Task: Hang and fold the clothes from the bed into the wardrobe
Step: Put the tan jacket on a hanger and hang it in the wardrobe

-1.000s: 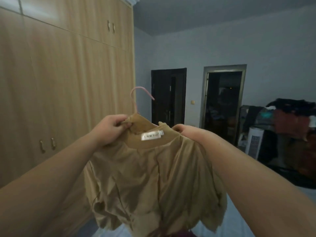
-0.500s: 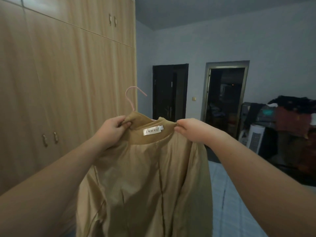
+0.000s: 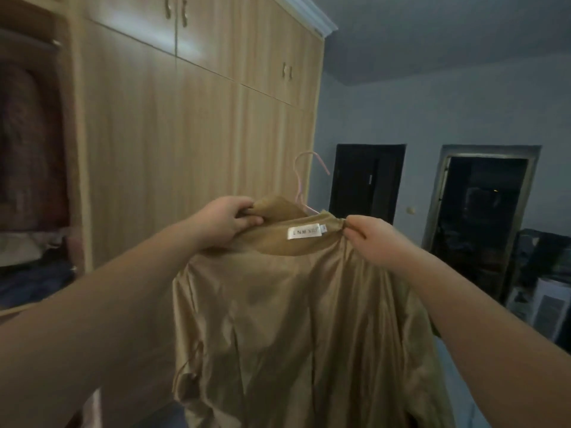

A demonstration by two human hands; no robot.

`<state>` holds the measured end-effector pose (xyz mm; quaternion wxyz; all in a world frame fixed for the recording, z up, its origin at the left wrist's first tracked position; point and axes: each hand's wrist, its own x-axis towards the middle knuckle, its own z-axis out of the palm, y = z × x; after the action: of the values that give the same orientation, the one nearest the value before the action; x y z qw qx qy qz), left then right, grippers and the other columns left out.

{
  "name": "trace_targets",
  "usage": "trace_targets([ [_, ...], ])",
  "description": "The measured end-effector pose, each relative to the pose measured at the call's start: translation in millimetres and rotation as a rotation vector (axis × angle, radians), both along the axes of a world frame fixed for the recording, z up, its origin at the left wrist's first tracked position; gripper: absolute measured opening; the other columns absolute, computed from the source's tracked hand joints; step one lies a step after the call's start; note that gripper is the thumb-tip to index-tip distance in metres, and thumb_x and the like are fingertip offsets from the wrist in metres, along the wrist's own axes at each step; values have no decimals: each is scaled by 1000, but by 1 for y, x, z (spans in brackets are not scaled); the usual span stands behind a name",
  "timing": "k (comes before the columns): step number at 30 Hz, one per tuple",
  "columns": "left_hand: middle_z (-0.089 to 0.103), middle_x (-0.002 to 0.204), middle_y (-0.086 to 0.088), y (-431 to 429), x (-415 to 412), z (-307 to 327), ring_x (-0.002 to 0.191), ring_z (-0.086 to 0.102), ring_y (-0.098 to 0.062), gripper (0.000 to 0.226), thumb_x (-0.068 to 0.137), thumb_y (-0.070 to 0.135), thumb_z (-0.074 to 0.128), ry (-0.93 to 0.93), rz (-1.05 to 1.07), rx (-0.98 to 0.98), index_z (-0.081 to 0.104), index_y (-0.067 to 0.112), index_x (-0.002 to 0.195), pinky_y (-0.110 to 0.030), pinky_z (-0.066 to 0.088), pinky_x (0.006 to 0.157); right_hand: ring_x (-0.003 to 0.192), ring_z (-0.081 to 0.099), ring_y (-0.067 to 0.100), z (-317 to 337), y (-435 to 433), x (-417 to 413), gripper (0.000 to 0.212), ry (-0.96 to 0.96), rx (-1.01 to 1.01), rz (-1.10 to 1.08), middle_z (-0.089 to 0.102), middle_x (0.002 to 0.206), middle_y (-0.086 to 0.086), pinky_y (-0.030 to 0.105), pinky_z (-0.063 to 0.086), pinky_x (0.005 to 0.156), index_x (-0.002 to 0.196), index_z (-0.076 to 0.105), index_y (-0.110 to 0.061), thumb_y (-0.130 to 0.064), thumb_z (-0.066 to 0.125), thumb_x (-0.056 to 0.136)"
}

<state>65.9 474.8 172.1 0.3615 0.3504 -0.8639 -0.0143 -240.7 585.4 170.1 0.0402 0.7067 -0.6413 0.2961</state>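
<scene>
At the far left the wardrobe (image 3: 185, 156) has one open section (image 3: 72, 143), its upright edge standing left of the arms. A dark garment (image 3: 27, 143) hangs inside it, above a shelf of folded clothes (image 3: 34, 279). The rest of the wardrobe front is shut doors running right to its outer corner, with small upper doors (image 3: 197, 23) above. The left hand (image 3: 225, 223) curls its fingers round the left end of the collar of a tan jacket (image 3: 293, 319), held up in the air in front of those shut doors. The jacket hangs with its long axis vertical, collar up, shiny lining and white label (image 3: 304, 233) facing the camera. A pink hanger (image 3: 299, 186) rises from the collar, its hook's open end pointing right, with open air around it. The right hand (image 3: 370, 242) pinches the right end of the collar between thumb and fingers. Past the wardrobe corner come a bare wall, a dark door (image 3: 367, 180) and an open doorway (image 3: 482, 227). A white appliance (image 3: 550, 310) stands at the far right, with open floor (image 3: 463, 381) below the right arm.
</scene>
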Motion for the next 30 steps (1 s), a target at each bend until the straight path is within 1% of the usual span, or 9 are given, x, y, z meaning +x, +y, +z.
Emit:
trace_targets([
  [3,61,78,28,9,53,1,74,56,8,22,93,32,66,-62,-33,-38,53,42,78,-14,35,60,92,63,6,0,-7,47,30,-139,79,78,67,97,-17,35,52,81,104,62,-44,-65,45,92],
  [5,60,75,23,13,90,2,74,55,7,26,94,31,64,-36,-8,-59,49,45,77,-16,34,61,95,63,4,1,-15,87,35,-147,113,116,67,100,-19,32,51,82,109,63,-45,-69,46,90],
  [11,55,80,16,23,223,-2,72,54,-6,15,96,46,57,25,211,-98,43,39,94,-28,43,62,80,60,10,0,-30,223,19,30,-101,127,59,89,-11,41,55,75,85,57,-34,-48,51,98],
  [13,60,87,9,26,271,-3,80,57,-14,15,98,46,53,-5,270,-57,50,31,97,-34,46,70,74,61,11,-7,-30,262,21,84,-198,127,61,81,-10,44,56,70,86,53,-34,-50,48,99],
  [16,64,85,14,36,337,-2,82,57,-6,20,103,35,49,124,233,-42,62,28,90,-22,43,75,75,61,13,-25,-35,320,17,140,-391,191,62,85,-11,42,56,69,98,59,-31,-46,51,98],
  [19,62,79,13,50,387,-3,76,56,2,25,102,40,46,321,332,-120,55,26,83,-26,40,67,78,66,21,-46,-41,374,23,156,-644,239,68,93,-2,38,56,63,111,66,-16,-32,62,94],
  [22,62,84,20,61,426,-10,79,58,3,11,99,43,44,398,447,-163,52,36,98,-24,43,68,77,64,23,-57,-46,421,21,126,-803,274,67,92,2,36,53,57,109,66,-13,-21,68,89],
  [26,66,106,6,69,475,-19,95,66,-17,27,100,27,53,14,600,154,55,27,127,-25,52,81,79,62,23,-64,-54,464,17,111,-770,329,64,94,1,33,49,57,105,63,-16,-17,67,89],
  [30,66,81,21,102,503,-38,66,62,2,27,97,54,47,167,244,688,65,43,115,-18,49,57,85,62,30,-79,-67,500,21,154,-690,387,62,98,6,37,52,63,108,62,-13,-12,64,87],
])
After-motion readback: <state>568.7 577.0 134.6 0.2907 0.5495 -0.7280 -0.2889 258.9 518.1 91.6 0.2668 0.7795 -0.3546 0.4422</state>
